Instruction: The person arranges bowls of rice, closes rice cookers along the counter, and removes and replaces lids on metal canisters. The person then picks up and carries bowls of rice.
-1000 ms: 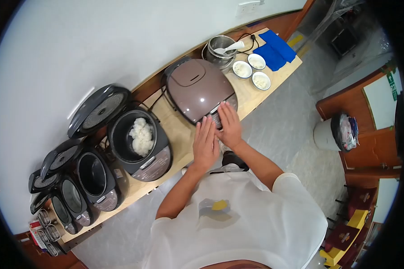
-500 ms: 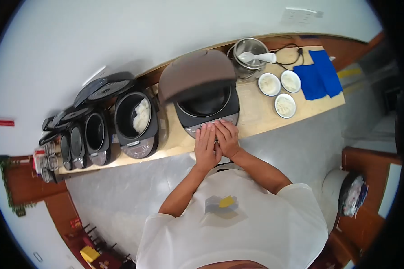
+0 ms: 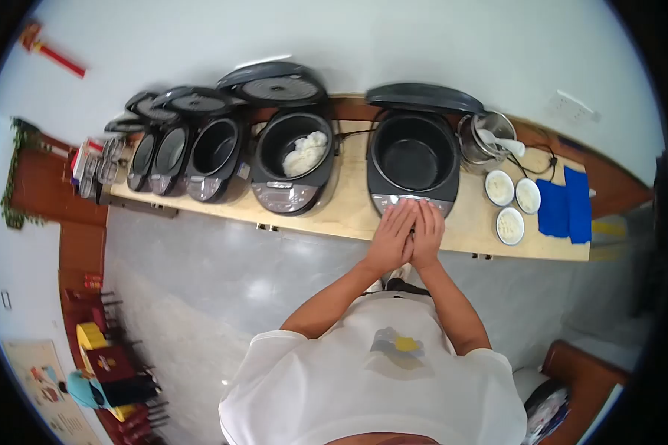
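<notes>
Both my hands rest side by side on the front panel of a rice cooker [image 3: 414, 152], whose lid stands up and whose dark pot looks empty. My left hand [image 3: 390, 239] lies flat with fingers stretched out, its thumb side against my right hand [image 3: 426, 231], which is also flat. Left of them is another open cooker [image 3: 278, 196] with white rice [image 3: 305, 153] in its pot. To the right, a metal pot [image 3: 482, 142] carries a white rice paddle [image 3: 503, 141], and a bowl of rice [image 3: 499, 188] sits near two similar bowls.
Several open cookers, one of them a dark cooker [image 3: 214, 148], line the left part of the wooden table [image 3: 349, 215]. Blue cloths [image 3: 564, 206] lie at its right end. A person in a blue top [image 3: 85, 391] is at the far lower left. A bin [image 3: 545, 404] stands lower right.
The brown lid of the cooker in front of me has swung up from closed to fully open. My hands stay on its front panel. The view has turned to the left.
</notes>
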A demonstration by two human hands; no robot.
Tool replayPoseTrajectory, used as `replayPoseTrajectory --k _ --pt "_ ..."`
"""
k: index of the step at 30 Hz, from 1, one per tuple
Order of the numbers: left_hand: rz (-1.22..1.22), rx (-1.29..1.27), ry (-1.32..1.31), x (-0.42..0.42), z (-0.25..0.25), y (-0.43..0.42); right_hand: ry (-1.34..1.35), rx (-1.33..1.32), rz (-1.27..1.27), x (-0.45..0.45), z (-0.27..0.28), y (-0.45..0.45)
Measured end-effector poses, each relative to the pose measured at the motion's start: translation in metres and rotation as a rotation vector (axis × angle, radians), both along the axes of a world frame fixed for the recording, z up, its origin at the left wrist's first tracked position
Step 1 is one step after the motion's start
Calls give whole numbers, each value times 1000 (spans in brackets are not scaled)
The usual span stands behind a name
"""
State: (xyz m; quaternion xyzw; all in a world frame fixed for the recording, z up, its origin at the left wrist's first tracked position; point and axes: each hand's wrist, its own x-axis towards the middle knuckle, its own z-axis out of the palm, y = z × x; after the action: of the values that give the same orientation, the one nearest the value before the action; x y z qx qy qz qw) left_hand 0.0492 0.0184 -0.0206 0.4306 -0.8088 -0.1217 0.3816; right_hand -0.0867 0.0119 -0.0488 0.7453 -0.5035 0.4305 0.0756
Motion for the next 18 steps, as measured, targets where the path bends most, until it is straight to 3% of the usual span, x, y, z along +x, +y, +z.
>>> replayPoseTrajectory --k 10,14,18 --pt "-18 51 19 5 8 4 149 77 25 -5 -2 3" --pt "-71 62 135 0 -6 -2 38 144 138 -8 -17 -2" --pt "11 -10 31 -3 -5 0 103 127 104 -11 -10 4"
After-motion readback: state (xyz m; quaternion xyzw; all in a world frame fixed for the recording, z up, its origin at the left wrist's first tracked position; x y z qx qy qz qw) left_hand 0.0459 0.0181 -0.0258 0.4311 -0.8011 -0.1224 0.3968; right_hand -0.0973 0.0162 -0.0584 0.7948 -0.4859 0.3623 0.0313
